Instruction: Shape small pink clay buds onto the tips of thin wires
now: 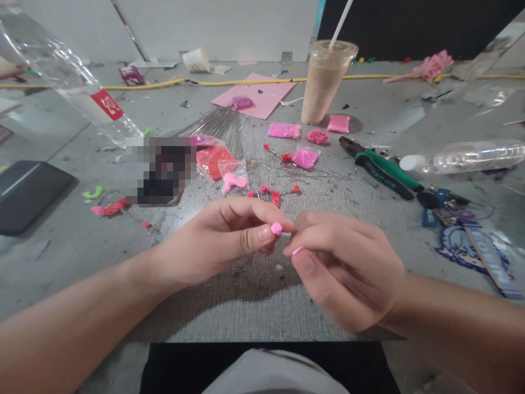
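Note:
My left hand (229, 232) pinches a small pink clay lump (276, 228) between thumb and index fingertips. Just to its right, my right hand (344, 262) is closed, with a thin bit of pink clay (297, 251) between its thumb and forefinger. Both hands hover close together above the front of the grey table (213, 320). Beyond them lie small red clay flowers (275, 198) and a clear bag with pink clay (234, 178). A bag of red clay (215, 161) rests behind that one.
Green-handled pliers (381, 169), a lying plastic bottle (467, 157) and keys with charms (443, 205) are at right. A drink cup (326, 82) stands behind. Thin wires (217, 123) fan out near a pink sheet (266, 93). At left are a tilted bottle (77, 82) and a dark case (35, 191).

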The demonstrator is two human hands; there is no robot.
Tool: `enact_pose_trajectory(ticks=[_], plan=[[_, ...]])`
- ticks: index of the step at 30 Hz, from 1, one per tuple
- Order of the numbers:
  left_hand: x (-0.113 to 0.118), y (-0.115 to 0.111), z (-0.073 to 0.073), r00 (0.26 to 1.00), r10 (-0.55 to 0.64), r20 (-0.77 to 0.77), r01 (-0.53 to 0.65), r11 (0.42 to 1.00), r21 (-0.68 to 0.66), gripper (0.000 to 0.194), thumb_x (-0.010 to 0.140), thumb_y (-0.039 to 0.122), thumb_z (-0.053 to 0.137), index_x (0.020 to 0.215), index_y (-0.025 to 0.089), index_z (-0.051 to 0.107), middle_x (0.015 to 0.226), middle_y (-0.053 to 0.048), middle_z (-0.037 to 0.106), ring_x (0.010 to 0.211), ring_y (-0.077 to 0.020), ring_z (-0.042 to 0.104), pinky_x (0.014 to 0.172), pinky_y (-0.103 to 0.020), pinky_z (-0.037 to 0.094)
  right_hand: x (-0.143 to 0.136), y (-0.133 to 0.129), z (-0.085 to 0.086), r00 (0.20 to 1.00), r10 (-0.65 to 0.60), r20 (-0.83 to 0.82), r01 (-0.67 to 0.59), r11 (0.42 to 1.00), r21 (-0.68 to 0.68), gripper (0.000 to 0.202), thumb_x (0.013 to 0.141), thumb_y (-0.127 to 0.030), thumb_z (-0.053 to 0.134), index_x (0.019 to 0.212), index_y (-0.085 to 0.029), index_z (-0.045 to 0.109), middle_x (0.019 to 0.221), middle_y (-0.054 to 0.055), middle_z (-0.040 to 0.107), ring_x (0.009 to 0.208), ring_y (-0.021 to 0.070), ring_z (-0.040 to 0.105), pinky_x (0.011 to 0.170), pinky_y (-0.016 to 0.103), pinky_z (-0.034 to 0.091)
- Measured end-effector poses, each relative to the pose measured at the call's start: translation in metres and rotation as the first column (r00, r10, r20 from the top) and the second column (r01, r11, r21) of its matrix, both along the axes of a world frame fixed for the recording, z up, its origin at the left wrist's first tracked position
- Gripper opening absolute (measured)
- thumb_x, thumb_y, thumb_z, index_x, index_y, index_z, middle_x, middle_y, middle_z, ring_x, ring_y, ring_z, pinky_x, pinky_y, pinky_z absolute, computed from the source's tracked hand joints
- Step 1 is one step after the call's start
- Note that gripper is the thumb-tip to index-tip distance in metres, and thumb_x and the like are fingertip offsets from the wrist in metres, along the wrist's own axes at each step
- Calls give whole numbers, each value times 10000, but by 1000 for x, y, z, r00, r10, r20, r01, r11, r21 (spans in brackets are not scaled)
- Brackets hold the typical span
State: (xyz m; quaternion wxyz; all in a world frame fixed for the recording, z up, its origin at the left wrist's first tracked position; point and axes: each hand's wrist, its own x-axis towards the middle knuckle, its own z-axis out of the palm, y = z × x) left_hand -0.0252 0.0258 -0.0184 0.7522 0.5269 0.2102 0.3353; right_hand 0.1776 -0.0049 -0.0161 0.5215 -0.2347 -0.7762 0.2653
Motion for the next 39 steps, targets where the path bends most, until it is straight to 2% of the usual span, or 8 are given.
enact_pose_trajectory(ticks=[7,13,23,27,31,35,39], plan=[[5,-9,-1,999,-9,31,12,995,-96,85,950,256,734,976,258,815,917,-45,693,855,-164,655,812,-332,577,-1,0,-1,1000,-17,22,16,1000,19,167,950,-136,594,820,-236,559,635,-17,510,557,123,493,513,259,450],[6,-13,-3,999,3,35,1,995,-104,83,951,268,740,968,257,821,930,-49,712,881,-173,673,826,-338,573,0,0,0,996,-48,75,44,998,52,221,956,-106,556,777,-231,513,633,-32,483,560,110,452,512,245,434],[7,-13,-2,996,10,94,4,989,-151,113,937,200,758,1006,246,837,991,-31,764,935,-147,709,869,-285,573,-1,0,0,996,-65,59,60,996,70,233,932,-83,579,761,-218,495,623,-50,402,554,94,396,510,238,399],[5,-12,0,996,9,84,0,994,-112,149,944,167,745,1023,247,842,1002,-21,774,943,-135,717,871,-257,575,-1,0,1,994,-79,80,74,995,67,244,943,-87,561,757,-227,489,607,-50,397,544,96,393,506,241,403],[4,-10,2,998,11,69,-9,999,-30,169,931,143,751,1023,244,849,928,-22,759,872,-116,694,813,-233,576,-1,-1,1,988,-117,97,110,991,77,228,943,-101,566,767,-231,502,607,-29,484,540,101,427,496,245,418],[4,-8,5,998,3,63,-5,999,33,219,896,116,775,1057,244,850,936,-38,754,890,-146,710,818,-266,594,-2,-2,0,988,-124,92,120,992,50,216,959,-134,582,773,-224,517,616,-9,560,536,101,465,496,242,433],[3,-6,7,999,11,38,-14,996,90,211,893,135,778,1055,248,855,924,-50,743,880,-167,715,805,-294,603,-2,-1,1,992,-89,94,89,996,6,245,965,-173,593,739,-221,513,590,-33,522,511,85,441,476,224,406]])
